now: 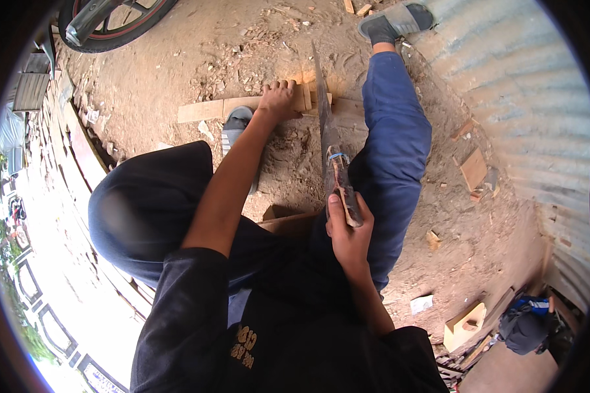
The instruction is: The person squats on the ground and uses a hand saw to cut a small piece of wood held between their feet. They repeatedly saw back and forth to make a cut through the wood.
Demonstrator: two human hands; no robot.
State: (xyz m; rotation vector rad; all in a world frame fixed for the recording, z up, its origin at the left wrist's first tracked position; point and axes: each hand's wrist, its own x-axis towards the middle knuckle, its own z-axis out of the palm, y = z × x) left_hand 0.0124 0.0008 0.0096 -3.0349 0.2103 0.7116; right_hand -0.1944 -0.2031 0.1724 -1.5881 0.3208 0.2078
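Grips handsaw [330,139] in right hand [351,237], frame centre; clasps wooden plank [204,111] with left hand [280,102], upper centre. Likely sawing; calls next for steady plank, straight stroke.

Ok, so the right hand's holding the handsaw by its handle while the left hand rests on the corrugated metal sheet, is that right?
Not quite: the head view shows the left hand on the wooden plank, not on the corrugated metal sheet. The right hand does hold the handsaw by its handle.
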